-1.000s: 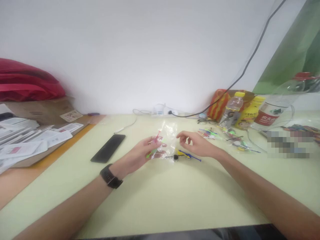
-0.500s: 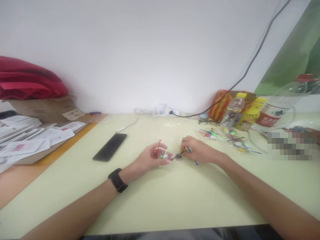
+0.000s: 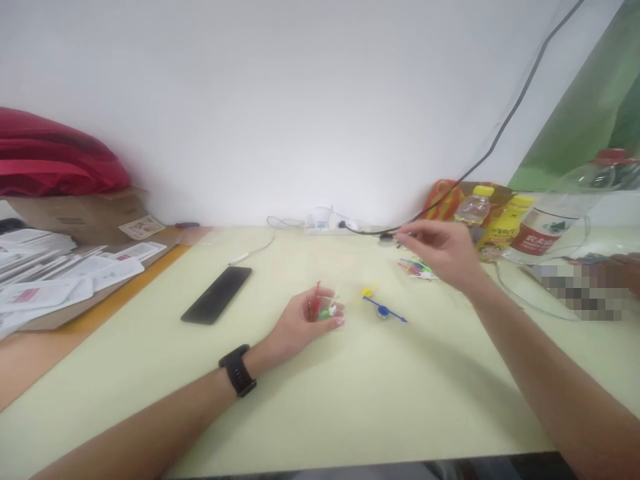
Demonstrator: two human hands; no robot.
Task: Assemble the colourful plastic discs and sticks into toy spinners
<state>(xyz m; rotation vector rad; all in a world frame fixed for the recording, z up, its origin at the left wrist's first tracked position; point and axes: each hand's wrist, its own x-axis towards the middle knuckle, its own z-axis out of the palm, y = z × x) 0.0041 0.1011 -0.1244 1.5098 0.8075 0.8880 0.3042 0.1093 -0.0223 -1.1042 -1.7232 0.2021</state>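
Note:
My left hand [image 3: 313,313] rests on the table, its fingers curled around several small plastic arrow pieces [image 3: 325,313] in red, green and white. On the table to its right lies a blue plastic arrow [image 3: 383,311] with a round centre. Beside that is a small yellow piece [image 3: 367,293]. My right hand [image 3: 440,247] is raised off the table at the right, thumb and fingers pinched at a small dark piece [image 3: 387,237] with a clear, blurred edge. A pile of coloured plastic pieces [image 3: 419,268] sits below the right hand, partly covered by it.
A black phone [image 3: 217,295] lies at the left. Papers [image 3: 55,273] and a cardboard box [image 3: 83,217] stand further left. A power strip [image 3: 327,220] is by the wall. Bottles [image 3: 507,227] stand at the back right. Another person's hand [image 3: 620,272] shows at the right edge.
My right hand has moved up and to the right, lifting the dark piece away. The blue arrow and yellow piece now lie uncovered on the table. My left hand has barely moved.

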